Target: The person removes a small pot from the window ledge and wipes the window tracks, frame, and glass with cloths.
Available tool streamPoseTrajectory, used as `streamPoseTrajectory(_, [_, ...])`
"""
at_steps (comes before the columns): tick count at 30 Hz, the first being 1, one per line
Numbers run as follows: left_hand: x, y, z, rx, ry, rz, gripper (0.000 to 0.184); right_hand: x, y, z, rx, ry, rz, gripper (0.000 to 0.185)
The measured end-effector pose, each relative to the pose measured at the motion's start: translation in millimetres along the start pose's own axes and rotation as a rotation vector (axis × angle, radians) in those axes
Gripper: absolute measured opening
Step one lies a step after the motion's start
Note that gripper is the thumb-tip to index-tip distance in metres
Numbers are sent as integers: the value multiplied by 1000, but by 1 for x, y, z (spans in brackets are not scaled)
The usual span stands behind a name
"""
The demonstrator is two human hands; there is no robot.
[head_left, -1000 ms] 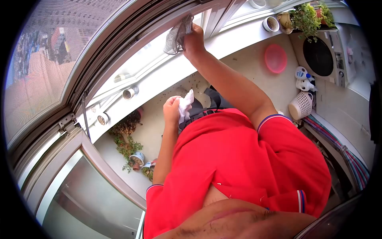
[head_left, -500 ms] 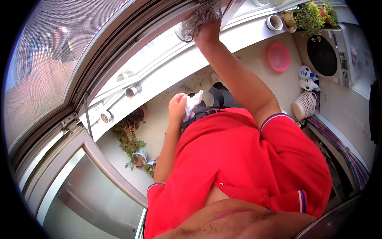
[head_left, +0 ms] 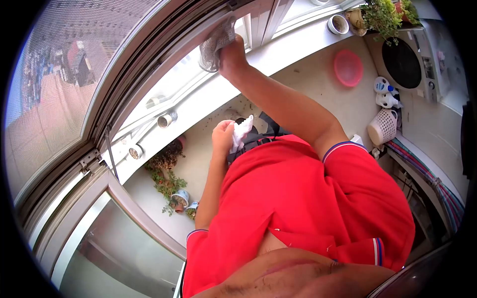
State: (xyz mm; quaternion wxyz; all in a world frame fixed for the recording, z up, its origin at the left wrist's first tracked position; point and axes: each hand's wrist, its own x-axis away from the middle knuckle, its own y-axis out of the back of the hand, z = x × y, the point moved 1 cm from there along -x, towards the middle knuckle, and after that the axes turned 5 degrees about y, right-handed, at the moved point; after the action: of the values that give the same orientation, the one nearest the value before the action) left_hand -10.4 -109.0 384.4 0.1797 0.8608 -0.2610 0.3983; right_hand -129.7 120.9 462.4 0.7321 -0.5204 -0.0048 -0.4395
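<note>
A grey mesh cloth (head_left: 214,45) lies against the window frame (head_left: 171,53) at the top of the view. My right hand (head_left: 231,53) is closed on this cloth, with the fingers mostly hidden behind it. Lower down, in front of my waist, my left hand (head_left: 223,135) pinches a crumpled white cloth (head_left: 241,133) that sticks out to its right. Beneath the raised right arm the pale floor shows.
Pots stand on the white sill (head_left: 191,105), one a white pot (head_left: 338,25). Potted plants (head_left: 169,184) are on the floor at left. A pink basin (head_left: 348,68), a white basket (head_left: 382,127) and a washing machine (head_left: 403,62) are at right. An open window sash (head_left: 131,203) is lower left.
My right hand moved right and up along the frame with the mesh cloth, then back left and down. My left hand shifted slightly right in view, still holding the white cloth.
</note>
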Motion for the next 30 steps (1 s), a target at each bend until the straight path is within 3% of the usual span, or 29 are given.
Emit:
streamPoseTrajectory(4, [0,-1,-2,41,75,39,19,-6,-3,26,-26,-35,23,32])
streamPoseTrajectory(5, [-2,1,2,32,65,32,20,-18,1,37,-352,-46,218,34])
streamPoseTrajectory(6, [-4,2,7,26,56,27,20,-23,5,40,-164,60,235,35])
streamPoseTrajectory(8, [-11,5,17,-21,-13,1,20,-24,8,36,-131,75,263,36])
streamPoseTrajectory(10, [-13,5,22,-27,-6,6,21,-17,11,20,-191,-43,181,35])
streamPoseTrajectory(11, [-14,3,22,-14,34,29,21,-9,12,12,7,-56,140,32])
streamPoseTrajectory(12, [-17,3,23,0,75,49,22,-7,8,14,-17,-98,95,28])
streamPoseTrajectory(14, [-25,4,30,-99,55,33,23,-16,19,27,24,-36,213,26])
streamPoseTrajectory(15, [-22,1,21,-165,34,11,23,-16,7,42,-127,-61,142,26])
streamPoseTrajectory(16, [-21,0,15,-233,11,-8,24,-19,6,49,-265,-86,207,28])
streamPoseTrajectory(22, [-32,-5,21,-332,42,-20,26,-16,9,26,-26,-77,106,27])
streamPoseTrajectory(23, [-42,-2,39,-271,48,29,27,-17,13,27,-34,-68,100,25])
streamPoseTrajectory(27, [-24,-13,5,-400,-17,15,29,-14,10,50,-170,-121,84,23])
streamPoseTrajectory(30, [-33,-11,17,-352,-22,6,29,-11,6,66,-14,-160,-111,20])
